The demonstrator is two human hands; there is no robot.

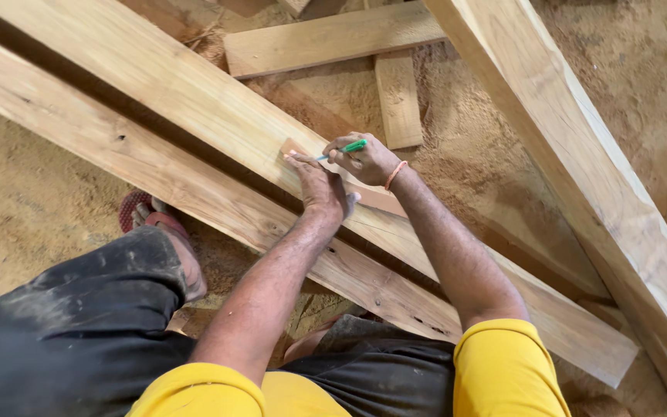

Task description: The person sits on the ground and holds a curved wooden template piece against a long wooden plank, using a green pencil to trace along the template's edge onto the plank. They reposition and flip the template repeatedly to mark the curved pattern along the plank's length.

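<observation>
My right hand grips a green pen with its tip resting against the upper wooden plank. My left hand lies flat beside it, pressing a small thin wooden strip onto that plank, fingertips near the pen tip. An orange band circles my right wrist. A second long plank runs parallel just below, with a dark gap between the two.
A thick beam slants across the right side. Short offcut boards lie on the sawdust floor at the top. My foot in a red sandal rests under the lower plank.
</observation>
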